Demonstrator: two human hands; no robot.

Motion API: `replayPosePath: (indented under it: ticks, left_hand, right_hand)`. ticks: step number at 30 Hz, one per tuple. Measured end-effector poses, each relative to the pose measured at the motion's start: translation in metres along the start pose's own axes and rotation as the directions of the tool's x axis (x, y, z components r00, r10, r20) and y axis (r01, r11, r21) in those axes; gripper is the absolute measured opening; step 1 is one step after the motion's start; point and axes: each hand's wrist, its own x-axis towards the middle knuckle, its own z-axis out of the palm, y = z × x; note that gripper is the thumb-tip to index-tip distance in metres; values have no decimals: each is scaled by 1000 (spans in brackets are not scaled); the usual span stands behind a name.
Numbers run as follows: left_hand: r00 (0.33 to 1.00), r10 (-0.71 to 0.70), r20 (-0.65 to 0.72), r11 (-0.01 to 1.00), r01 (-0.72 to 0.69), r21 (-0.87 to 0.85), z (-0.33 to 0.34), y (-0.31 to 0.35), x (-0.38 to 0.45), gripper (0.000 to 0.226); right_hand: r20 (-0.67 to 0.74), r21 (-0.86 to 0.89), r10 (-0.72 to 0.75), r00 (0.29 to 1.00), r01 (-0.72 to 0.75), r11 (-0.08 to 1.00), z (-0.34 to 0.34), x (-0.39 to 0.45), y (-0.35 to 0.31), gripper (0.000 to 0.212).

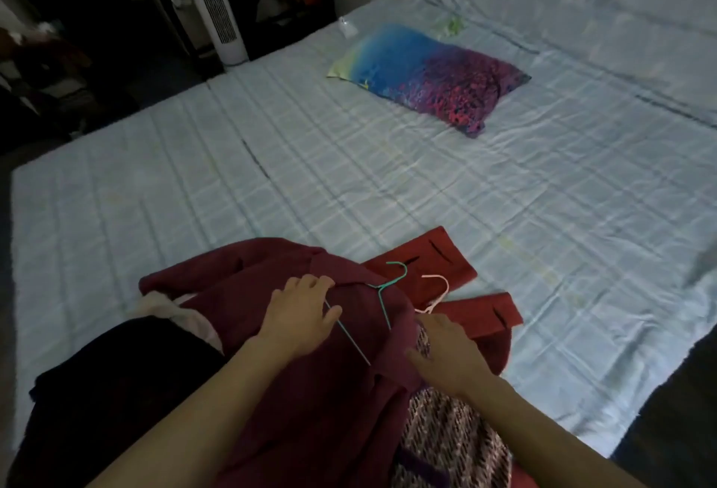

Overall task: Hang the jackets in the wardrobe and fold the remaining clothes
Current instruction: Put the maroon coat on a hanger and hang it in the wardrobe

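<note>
Patterned lining (446, 441): nearest, inside maroon jacket (310, 390).
L hand (298, 317): flat, fingers spread, pressing collar beside green hanger (382, 289).
R hand (446, 351): open on lapel.
Tip: seat hanger w/ both shoulders before lifting.

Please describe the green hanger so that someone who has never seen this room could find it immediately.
Start at the pale checked bed and look at the heap of clothes on its near edge. On the dark red jacket, between the left hand and right hand, lies the green hanger. The pink hanger beside it lies on brighter red cloth.
</note>
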Motion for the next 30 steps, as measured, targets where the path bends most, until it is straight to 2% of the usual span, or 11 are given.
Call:
replayPosePath:
  ticks: [4, 10, 13, 16, 20, 30]
  left_hand:
    - [996, 48, 75, 999, -49, 3, 20, -11, 64, 47]
    - [981, 117, 152, 993, -121, 15, 67, -36, 132, 47]
    - [975, 157, 156, 987, -161, 11, 89, -45, 161, 42]
    - [960, 213, 180, 976, -219, 14, 113, -52, 188, 44]
    - [927, 305, 218, 948, -318, 27, 142, -59, 216, 65]
    - [919, 351, 178, 901, -383, 202, 173, -59, 229, 47]
  right_hand:
    - [33, 17, 74, 997, -74, 997, 24, 47, 9, 64]
    - [112, -50, 178, 978, -173, 984, 69, 101, 18, 60]
    - [155, 25, 196, 968, -202, 979, 88, 117, 19, 54]
    - [136, 106, 248, 959, -263, 959, 102, 124, 19, 52]
    - [125, 141, 291, 948, -308, 941, 119, 131, 17, 64]
    - [62, 228, 295, 953, -301, 926, 133, 141, 18, 52]
